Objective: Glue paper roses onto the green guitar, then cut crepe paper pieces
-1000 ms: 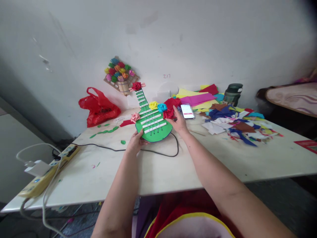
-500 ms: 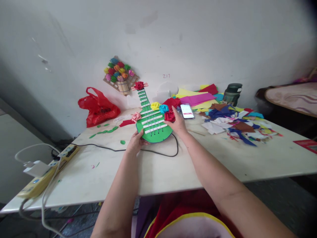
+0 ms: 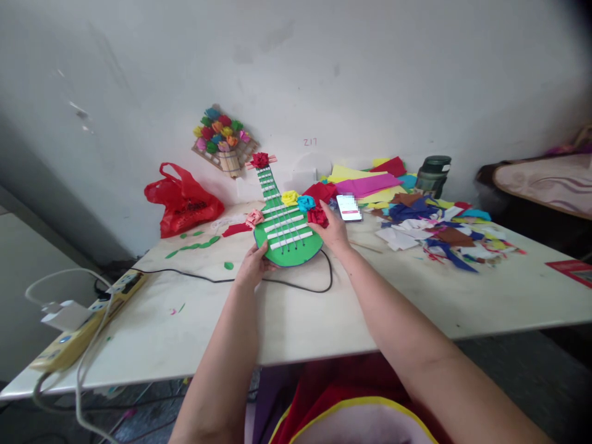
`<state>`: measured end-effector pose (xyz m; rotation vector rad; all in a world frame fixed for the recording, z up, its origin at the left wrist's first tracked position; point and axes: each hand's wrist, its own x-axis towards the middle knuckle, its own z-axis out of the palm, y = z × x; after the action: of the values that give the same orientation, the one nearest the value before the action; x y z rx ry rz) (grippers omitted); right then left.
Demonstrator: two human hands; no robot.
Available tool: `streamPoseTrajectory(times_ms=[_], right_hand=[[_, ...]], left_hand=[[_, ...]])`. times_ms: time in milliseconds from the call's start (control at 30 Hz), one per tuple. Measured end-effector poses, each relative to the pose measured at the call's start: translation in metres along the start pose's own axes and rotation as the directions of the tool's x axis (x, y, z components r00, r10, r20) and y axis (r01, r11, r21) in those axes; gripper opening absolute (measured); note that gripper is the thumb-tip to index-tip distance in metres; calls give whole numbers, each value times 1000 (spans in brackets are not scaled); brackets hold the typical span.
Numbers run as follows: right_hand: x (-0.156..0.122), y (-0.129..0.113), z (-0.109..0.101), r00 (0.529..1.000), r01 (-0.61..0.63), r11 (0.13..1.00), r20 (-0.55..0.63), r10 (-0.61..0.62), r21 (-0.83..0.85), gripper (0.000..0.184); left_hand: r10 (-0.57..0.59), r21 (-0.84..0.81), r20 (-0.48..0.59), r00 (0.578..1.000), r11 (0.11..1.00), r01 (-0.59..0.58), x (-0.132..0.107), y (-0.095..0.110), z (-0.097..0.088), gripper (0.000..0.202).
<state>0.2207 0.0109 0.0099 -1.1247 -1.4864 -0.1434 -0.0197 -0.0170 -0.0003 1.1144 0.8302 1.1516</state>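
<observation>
A green toy lute [image 3: 303, 251] with white strips, strings and paper flowers is held tilted up above the table. My left hand [image 3: 253, 264] grips its lower left edge, thumb on the front and fingers behind. On its right side, my right hand [image 3: 332, 229] holds the edge beside a red paper flower [image 3: 317, 216]. A blue flower [image 3: 306, 203] and a yellow flower [image 3: 290, 198] sit along the upper right edge. The pink flower [image 3: 254, 218] is at the left edge, and another red flower [image 3: 260, 160] tops the neck.
A red plastic bag [image 3: 187, 200], green paper leaves [image 3: 198, 245] and a power strip [image 3: 92, 330] lie to the left. Rightward are a phone [image 3: 348, 208], coloured paper scraps [image 3: 444, 234] and a dark green bottle [image 3: 433, 176]. A black cable [image 3: 296, 285] runs below the lute.
</observation>
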Motion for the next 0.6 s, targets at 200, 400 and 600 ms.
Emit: streamPoseTrajectory(times_ms=[200,400,600], right_hand=[[-1,-1,0,1000,3,1000,-11,-4,-28,64],[-1,-2,-2,1000,-7,997,-19,6,-75,60],[-1,-4,-4,999,-44,994,-6,43,-100,59]], left_hand=[[-6,1,-13,1000,1000,6,0,1,1,34],[-6,-4,-2,1000,1000,6,1,0,0,35],[-3,-9,-8,1000,1000,3,1,-1,-1,34]])
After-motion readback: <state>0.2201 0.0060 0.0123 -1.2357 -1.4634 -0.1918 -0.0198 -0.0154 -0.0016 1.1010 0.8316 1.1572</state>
